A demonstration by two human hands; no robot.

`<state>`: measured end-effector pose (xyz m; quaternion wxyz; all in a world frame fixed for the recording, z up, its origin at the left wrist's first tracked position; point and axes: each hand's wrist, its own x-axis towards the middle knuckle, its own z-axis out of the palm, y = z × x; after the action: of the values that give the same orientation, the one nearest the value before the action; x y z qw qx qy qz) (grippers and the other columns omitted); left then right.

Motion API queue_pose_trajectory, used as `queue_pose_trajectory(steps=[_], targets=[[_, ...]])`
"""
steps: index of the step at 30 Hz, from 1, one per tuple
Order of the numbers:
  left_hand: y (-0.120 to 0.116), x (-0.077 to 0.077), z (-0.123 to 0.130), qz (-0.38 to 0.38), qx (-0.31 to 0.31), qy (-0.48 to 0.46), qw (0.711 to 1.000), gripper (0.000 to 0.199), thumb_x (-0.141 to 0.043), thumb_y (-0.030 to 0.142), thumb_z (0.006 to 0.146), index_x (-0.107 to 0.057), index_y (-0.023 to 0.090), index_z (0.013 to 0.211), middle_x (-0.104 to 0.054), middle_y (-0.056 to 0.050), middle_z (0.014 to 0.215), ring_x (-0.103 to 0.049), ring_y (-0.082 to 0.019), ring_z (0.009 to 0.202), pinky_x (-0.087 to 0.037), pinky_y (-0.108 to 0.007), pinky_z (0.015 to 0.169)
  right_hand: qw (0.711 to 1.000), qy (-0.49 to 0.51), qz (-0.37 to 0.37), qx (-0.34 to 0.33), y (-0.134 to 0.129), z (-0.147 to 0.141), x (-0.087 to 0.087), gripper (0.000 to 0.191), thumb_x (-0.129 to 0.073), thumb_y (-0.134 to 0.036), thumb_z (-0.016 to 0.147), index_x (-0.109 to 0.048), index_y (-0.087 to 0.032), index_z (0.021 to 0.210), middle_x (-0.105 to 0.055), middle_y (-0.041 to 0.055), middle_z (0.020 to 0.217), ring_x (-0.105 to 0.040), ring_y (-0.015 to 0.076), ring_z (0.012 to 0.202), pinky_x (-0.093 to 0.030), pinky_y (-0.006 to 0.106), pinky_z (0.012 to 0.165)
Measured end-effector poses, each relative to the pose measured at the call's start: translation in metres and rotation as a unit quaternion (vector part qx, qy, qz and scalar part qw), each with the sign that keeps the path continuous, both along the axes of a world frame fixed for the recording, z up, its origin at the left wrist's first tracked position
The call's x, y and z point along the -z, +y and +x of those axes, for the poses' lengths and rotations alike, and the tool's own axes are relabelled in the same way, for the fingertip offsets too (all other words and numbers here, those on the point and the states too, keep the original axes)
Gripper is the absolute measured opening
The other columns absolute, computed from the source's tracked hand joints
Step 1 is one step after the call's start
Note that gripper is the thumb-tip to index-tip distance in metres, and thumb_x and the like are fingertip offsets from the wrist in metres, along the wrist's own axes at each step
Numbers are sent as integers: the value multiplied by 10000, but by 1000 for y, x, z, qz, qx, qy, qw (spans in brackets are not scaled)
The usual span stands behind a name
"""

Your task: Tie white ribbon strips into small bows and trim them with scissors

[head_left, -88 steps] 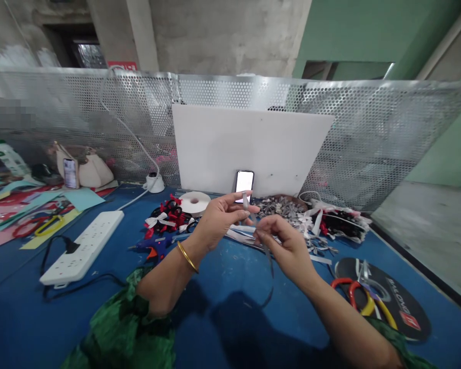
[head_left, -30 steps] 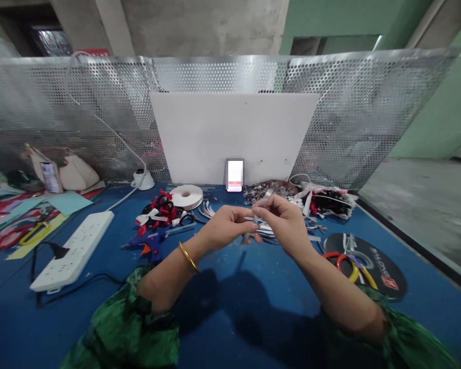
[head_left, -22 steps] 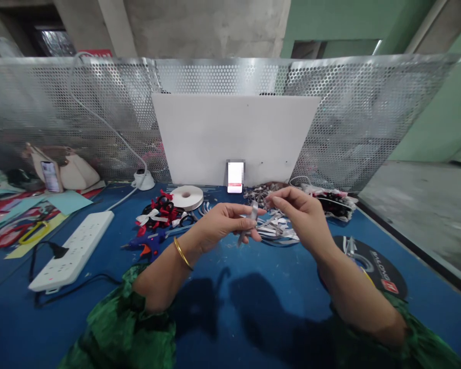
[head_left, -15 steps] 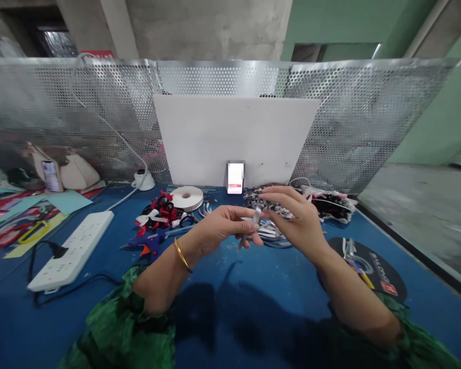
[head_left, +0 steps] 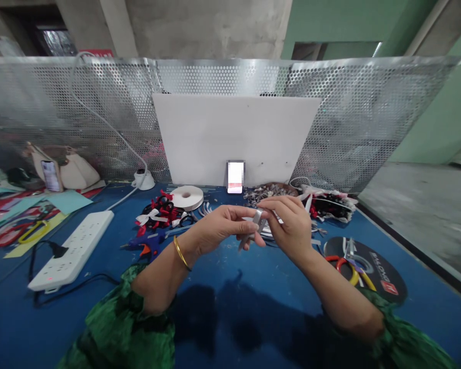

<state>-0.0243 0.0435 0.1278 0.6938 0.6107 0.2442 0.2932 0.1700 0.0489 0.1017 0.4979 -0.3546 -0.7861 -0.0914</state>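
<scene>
Between both hands is a grey ribbon strip (head_left: pixel 258 219), looped at its top, its lower end hanging below the fingers. My left hand (head_left: pixel 225 225), with a gold bangle at the wrist, pinches the strip between thumb and fingers. My right hand (head_left: pixel 290 225) has its fingertips closed together at the upper right side of the loop. Behind the hands lie grey and white strips (head_left: pixel 268 231) and a heap of small grey pieces (head_left: pixel 271 192), partly covered by my right hand.
A white power strip (head_left: pixel 72 251), blue glue gun (head_left: pixel 148 242), red and black bows (head_left: pixel 159 212) and a white ribbon roll (head_left: pixel 187 198) are on the left. A lit phone (head_left: pixel 235 177) leans on a white board (head_left: pixel 236 133). Scissors (head_left: pixel 355 264) rest on a black disc (head_left: pixel 388 271) at right.
My right hand has moved left and a little down, its raised fingers closing at the strip. More of the scissors shows. My left hand has barely moved.
</scene>
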Motion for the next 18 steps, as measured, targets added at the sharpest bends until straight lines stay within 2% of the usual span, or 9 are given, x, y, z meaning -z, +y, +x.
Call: queue_pose_trajectory(steps=[10,13,16,18], targets=[[0,0,1,11,-15,-14,1000,468,-688,271,800,-613,179,1253,-722,-73,787,-566,-86,564,-470,-236,600,1000,21,-11,16,-1,-7,6,120,-506,-214,922,-620,-225,886,-700,35,858,-639,196,840,-431,361,837],[2,1,0,2,-47,-26,999,484,-706,272,783,-614,201,1254,-720,-57,781,-568,-87,576,-461,-230,592,994,89,-67,6,-3,-14,11,74,-525,-223,913,-596,-226,937,-689,32,862,-636,192,831,-454,338,794],[6,-1,-2,-11,-90,-43,995,495,-724,267,767,-618,216,1248,-720,-49,789,-566,-78,579,-441,-218,589,967,198,-153,-40,-5,-21,15,175,-591,-224,871,-531,-227,1036,-668,14,832,-639,177,771,-477,299,710],[8,-2,-4,-21,-116,-53,992,499,-732,268,759,-622,217,1243,-719,-46,800,-556,-67,570,-429,-214,592,955,225,-180,-71,-7,-24,15,143,-610,-231,860,-536,-227,983,-648,3,798,-630,168,746,-478,282,684]])
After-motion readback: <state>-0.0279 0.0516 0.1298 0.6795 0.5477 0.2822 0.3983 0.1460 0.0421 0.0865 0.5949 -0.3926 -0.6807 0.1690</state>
